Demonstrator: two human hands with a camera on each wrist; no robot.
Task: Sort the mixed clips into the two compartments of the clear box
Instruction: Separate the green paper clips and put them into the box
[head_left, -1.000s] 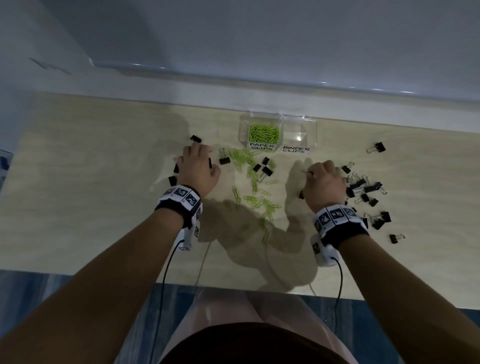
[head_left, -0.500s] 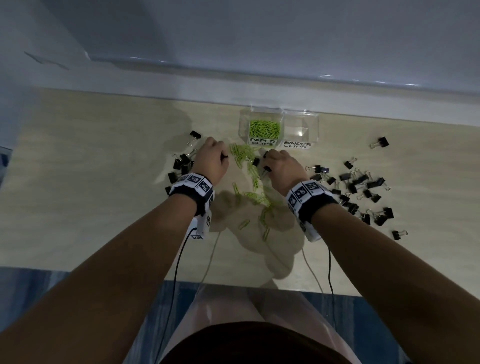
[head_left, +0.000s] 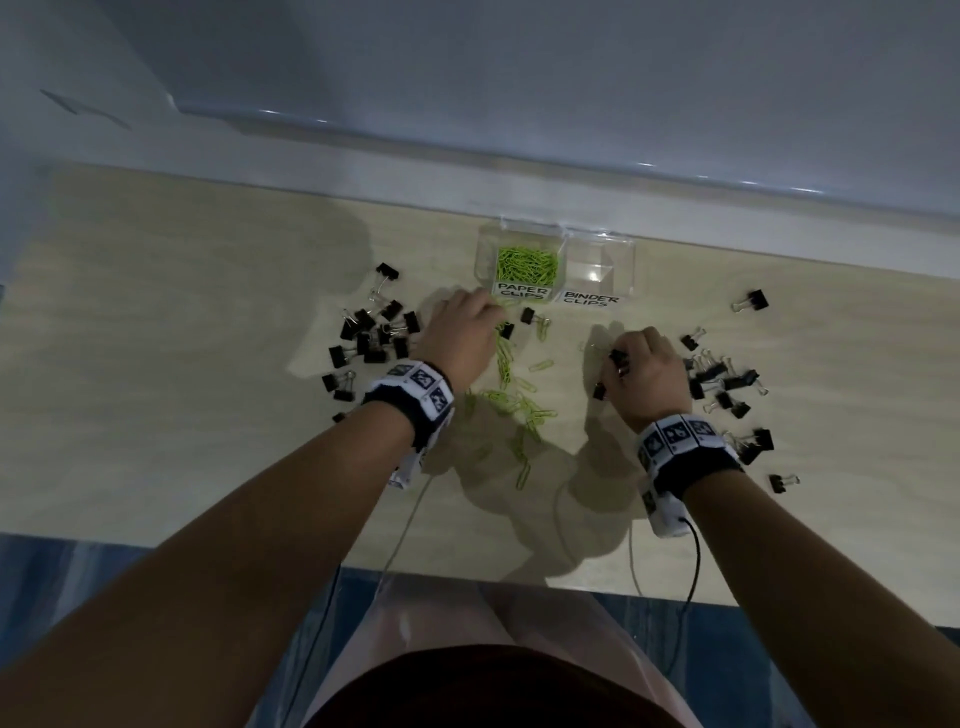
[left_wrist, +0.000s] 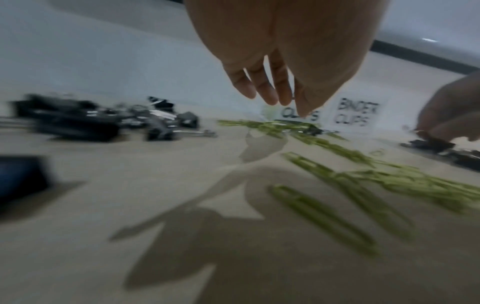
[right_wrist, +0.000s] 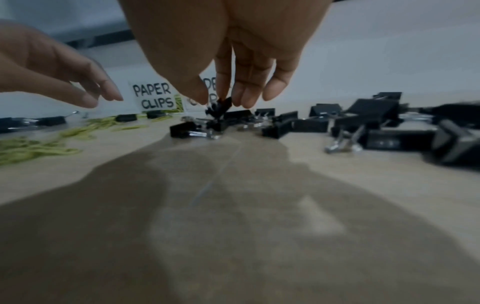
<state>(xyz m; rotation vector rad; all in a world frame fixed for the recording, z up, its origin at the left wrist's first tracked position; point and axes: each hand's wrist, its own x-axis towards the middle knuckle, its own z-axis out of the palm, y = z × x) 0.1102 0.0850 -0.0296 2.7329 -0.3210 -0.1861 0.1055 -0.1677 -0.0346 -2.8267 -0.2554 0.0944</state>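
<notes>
Hands over scattered clips, right hand (right_wrist: 233, 67) pinching black binder clip (right_wrist: 221, 107), left hand (left_wrist: 280, 61) relaxed, empty.

The right hand (head_left: 645, 375), half a second ago at frame centre beside the left among the green paper clips (head_left: 511, 397), has swung out to the right-hand heap and now pinches a black binder clip (right_wrist: 221, 110). The left hand (head_left: 462, 338) has edged upward toward the clear box (head_left: 623, 260).
</notes>
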